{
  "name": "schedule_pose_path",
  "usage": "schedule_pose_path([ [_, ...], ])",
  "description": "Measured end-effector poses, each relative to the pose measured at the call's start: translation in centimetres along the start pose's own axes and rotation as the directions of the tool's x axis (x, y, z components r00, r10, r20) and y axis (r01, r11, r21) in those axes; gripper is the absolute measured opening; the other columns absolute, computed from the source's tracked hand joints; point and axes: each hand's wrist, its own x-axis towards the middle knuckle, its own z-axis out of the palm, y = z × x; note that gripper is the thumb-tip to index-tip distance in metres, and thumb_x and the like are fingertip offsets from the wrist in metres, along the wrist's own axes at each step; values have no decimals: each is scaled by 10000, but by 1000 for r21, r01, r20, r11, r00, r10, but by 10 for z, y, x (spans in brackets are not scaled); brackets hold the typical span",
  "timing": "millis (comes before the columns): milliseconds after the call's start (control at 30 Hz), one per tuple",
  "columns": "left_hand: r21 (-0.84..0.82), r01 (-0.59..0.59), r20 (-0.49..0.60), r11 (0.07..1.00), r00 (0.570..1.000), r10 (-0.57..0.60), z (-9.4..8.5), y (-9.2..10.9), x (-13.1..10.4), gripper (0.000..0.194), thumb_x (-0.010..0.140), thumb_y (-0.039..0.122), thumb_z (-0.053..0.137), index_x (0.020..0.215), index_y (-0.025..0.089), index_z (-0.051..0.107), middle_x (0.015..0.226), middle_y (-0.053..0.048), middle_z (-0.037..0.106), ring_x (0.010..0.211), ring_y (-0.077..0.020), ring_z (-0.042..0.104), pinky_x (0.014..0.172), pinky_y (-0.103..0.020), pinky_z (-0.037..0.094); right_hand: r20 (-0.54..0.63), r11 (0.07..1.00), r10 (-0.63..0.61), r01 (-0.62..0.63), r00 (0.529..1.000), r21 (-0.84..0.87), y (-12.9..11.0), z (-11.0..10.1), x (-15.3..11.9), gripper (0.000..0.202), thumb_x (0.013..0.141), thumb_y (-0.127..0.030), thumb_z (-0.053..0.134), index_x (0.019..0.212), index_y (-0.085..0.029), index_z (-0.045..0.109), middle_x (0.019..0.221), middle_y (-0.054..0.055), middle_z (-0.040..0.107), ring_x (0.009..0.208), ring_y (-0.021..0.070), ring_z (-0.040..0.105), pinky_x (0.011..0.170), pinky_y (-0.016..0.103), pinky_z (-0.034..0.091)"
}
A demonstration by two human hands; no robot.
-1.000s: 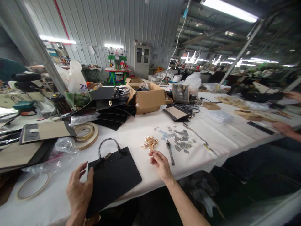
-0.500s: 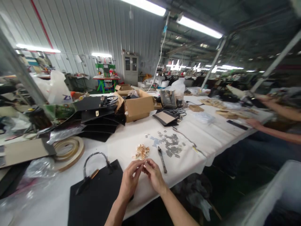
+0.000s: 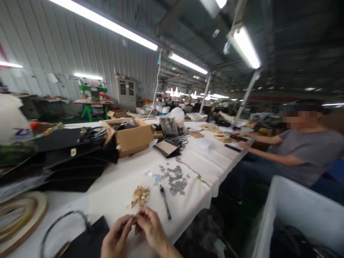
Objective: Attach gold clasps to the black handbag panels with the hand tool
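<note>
Fingers of the bare left hand (image 3: 115, 238) and the bare right hand (image 3: 153, 229) are pinched together, tips meeting, probably so both can steady one tiny piece; what sits between them is too small to tell. Beside the left hand lies a flat, curve-handled black panel (image 3: 91, 238); whether they touch is unclear. A heap of small, shiny gold-coloured metal pieces (image 3: 141, 196) sits just beyond the fingertips on the white cloth-covered surface (image 3: 110, 197), likely for quick picking. Right of it, a slim dark pointed tool (image 3: 165, 201) lies within easy reach, with thin grey metal plates (image 3: 177, 181) spread loosely behind. Farther off stand an open brown cardboard box (image 3: 134, 139) and, rightward, a seated co-worker in grey (image 3: 303, 147).
</note>
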Motion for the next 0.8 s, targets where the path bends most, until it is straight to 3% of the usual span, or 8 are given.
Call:
schedule_pose_path([
  [67, 62, -52, 51, 997, 998, 49, 0, 5, -6, 352, 744, 572, 822, 923, 269, 806, 1000, -81, 781, 974, -330, 731, 939, -425, 611, 16, 1000, 20, -20, 1000, -10, -7, -1, -6, 456, 868, -632, 722, 914, -182, 661, 650, -20, 626, 573, 122, 549, 593, 248, 404],
  [133, 75, -95, 139, 993, 987, 84, 1, 8, -9, 358, 827, 517, 783, 1058, 243, 790, 1073, -98, 774, 972, -299, 727, 901, -387, 607, 13, 999, 34, -34, 999, -14, -8, -5, -7, 438, 884, -613, 712, 960, -183, 679, 669, -18, 631, 588, 127, 550, 596, 254, 405],
  [200, 120, -128, 159, 984, 981, 108, 2, 8, -10, 331, 885, 478, 744, 1105, 234, 787, 1087, -101, 771, 967, -276, 724, 890, -357, 592, 15, 998, 52, -52, 999, -30, -6, -8, -6, 413, 904, -585, 700, 999, -184, 687, 673, -11, 642, 600, 138, 558, 602, 262, 415],
  [333, 183, -186, 132, 965, 978, 163, 3, 5, -12, 286, 942, 423, 697, 1142, 238, 785, 1111, -90, 771, 997, -250, 719, 901, -329, 569, 45, 996, 41, -37, 998, -85, -5, -8, -9, 376, 924, -554, 685, 1018, -189, 680, 675, -5, 652, 628, 157, 588, 636, 279, 454],
  [500, 228, -313, 116, 922, 949, 293, 2, -4, -10, 296, 984, 375, 645, 1227, 235, 742, 1180, -89, 741, 1073, -232, 707, 913, -328, 580, -38, 982, -67, 59, 997, -180, -9, -5, -14, 366, 914, -545, 693, 1066, -213, 664, 753, 7, 672, 722, 183, 640, 721, 301, 518],
  [600, 277, -360, 124, 891, 933, 339, 2, -5, -11, 278, 1006, 339, 613, 1235, 244, 738, 1181, -89, 728, 1082, -217, 703, 956, -327, 566, -54, 968, -130, 115, 990, -225, -5, -5, -15, 324, 902, -520, 718, 1023, -227, 651, 806, 10, 664, 706, 169, 624, 684, 286, 516],
  [800, 345, -406, 189, 846, 913, 361, 6, -4, -12, 343, 1051, 321, 521, 1348, 265, 682, 1232, -95, 707, 1147, -210, 690, 992, -320, 559, -91, 954, -137, 107, 986, -279, 3, -7, -11, 306, 907, -514, 715, 1003, -227, 671, 801, 2, 659, 677, 154, 603, 657, 270, 500],
])
